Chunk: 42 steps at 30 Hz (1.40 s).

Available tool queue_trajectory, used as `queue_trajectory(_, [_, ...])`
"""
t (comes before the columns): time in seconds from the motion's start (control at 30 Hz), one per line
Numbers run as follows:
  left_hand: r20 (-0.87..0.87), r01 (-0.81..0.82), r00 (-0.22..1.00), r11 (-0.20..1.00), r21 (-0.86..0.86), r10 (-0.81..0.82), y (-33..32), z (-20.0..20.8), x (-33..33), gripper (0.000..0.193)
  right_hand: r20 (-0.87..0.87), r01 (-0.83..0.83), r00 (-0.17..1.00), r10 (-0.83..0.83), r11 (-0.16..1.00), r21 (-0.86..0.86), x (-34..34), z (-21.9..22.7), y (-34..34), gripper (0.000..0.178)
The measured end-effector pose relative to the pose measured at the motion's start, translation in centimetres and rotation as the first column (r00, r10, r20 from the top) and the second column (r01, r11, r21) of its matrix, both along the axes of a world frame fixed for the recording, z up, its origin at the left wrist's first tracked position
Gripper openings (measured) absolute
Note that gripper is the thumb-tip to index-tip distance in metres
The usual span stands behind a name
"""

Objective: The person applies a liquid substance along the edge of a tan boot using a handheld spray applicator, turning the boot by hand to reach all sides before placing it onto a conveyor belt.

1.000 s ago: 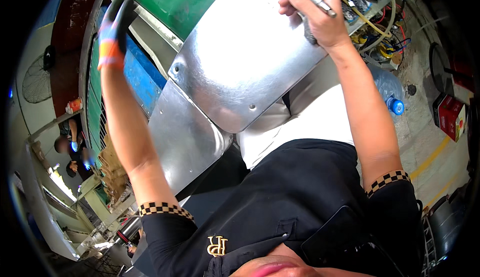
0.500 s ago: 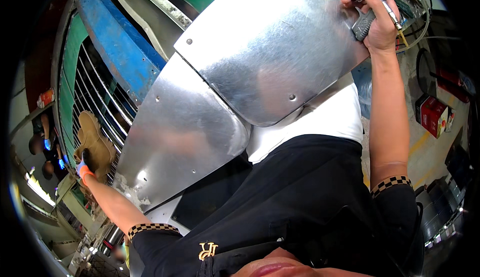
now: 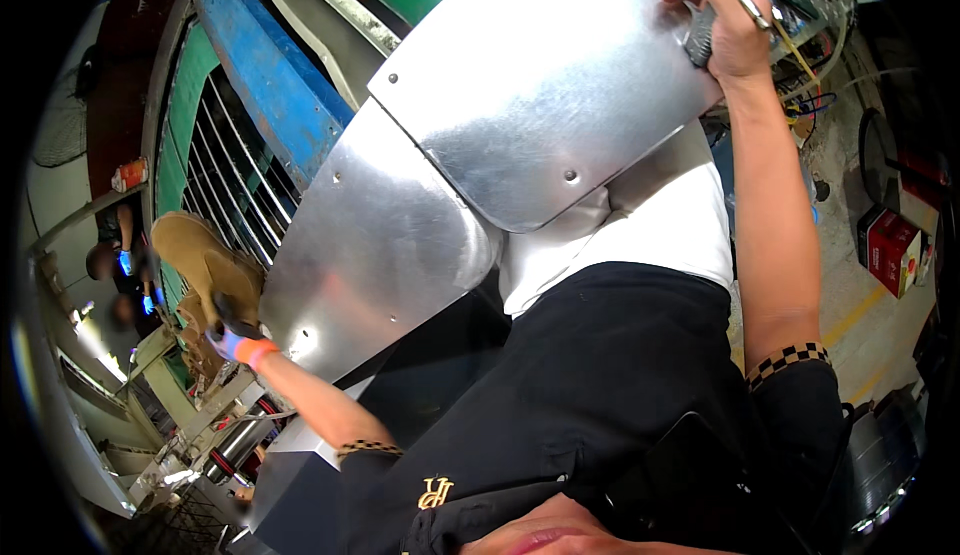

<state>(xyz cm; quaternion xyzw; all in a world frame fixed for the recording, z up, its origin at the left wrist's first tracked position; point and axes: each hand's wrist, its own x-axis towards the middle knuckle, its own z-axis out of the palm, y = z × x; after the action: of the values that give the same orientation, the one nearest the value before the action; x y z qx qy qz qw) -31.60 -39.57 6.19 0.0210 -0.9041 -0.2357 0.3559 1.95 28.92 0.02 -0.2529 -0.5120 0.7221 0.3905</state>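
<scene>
A thin glove with a dark palm and an orange cuff covers my left hand (image 3: pixel 232 340), whose fingers are closed on a tan shoe (image 3: pixel 195 255). The shoe is tilted with its broad sole side up, left of the shiny metal panel (image 3: pixel 360 240). At the upper right my bare right hand (image 3: pixel 738 40) wraps round a spray gun (image 3: pixel 702 40) with a dark grey ribbed grip. The gun is over the right edge of a second, larger metal panel (image 3: pixel 560 105). Its front end is partly cut off by the picture's top edge.
Beyond the panels stand a blue worn metal piece (image 3: pixel 265 75) and a rack of metal bars (image 3: pixel 225 145). More tan shoes (image 3: pixel 200 350) sit below my left hand. Another person's blue-gloved hand (image 3: pixel 125 261) shows far left. A red box (image 3: pixel 888 250) and hoses (image 3: pixel 800 55) lie right.
My left hand has drawn the shoe closer to me and to the right, and the shoe has turned. My right hand still holds the spray gun. The whole view has shifted slightly.
</scene>
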Motion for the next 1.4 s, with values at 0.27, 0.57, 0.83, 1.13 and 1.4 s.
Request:
queue_trajectory(0.27, [0.240, 0.622, 0.762, 0.783, -0.010, -0.602, 6.7, -0.7, 20.6, 0.024, 0.002, -0.057, 0.998, 0.057, 0.995, 0.080, 0.2, 0.9, -0.2, 0.034])
queue_trajectory(0.57, [0.458, 0.801, 0.596, 0.450, -0.394, -0.659, 22.0, 7.9, 25.4, 0.081, 0.049, -0.070, 0.997, 0.058, 0.949, 0.307, 4.1, 1.4, -3.0, 0.031])
queue_trajectory(0.83, [0.524, 0.845, 0.470, 0.190, -0.501, -0.710, 32.3, 4.8, 19.0, 0.077, 0.376, -0.190, 0.869, -0.321, 0.485, 0.853, 9.6, 3.6, -0.9, 0.048])
queue_trajectory(1.13, [-0.142, 0.877, 0.467, 0.478, -0.052, -0.873, 28.5, 14.3, 20.0, 0.062, 0.254, -0.368, 0.928, 0.273, 0.783, 0.502, 8.2, 5.5, -8.0, 0.036])
queue_trajectory(1.4, [-0.136, 0.985, 0.165, 0.156, 0.076, -0.977, 34.2, 13.1, 15.1, 0.062, -0.062, -0.452, 0.834, 0.548, 0.744, 0.492, 3.9, 12.9, -11.0, 0.041])
